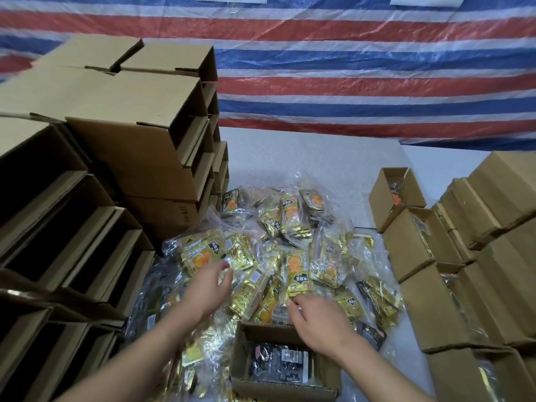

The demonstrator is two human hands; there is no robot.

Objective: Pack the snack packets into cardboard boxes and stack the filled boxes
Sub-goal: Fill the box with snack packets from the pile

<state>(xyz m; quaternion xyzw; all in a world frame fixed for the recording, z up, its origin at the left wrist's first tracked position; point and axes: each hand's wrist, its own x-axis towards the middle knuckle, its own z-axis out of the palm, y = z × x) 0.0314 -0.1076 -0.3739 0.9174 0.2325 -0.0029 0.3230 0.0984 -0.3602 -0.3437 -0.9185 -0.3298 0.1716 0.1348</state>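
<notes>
A makeshift packing area, of the small warehouse or workshop kind, is indicated. Stacked cardboard boxes (139, 134) are seen at the left of the frame, further boxes (475, 256) at the right, and a striped tarpaulin (362, 82) is hung behind the white table (304, 152).

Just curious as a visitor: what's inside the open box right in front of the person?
The open box holds dark-printed packets in clear plastic. The right hand covers part of it; anything underneath is hidden.
</notes>
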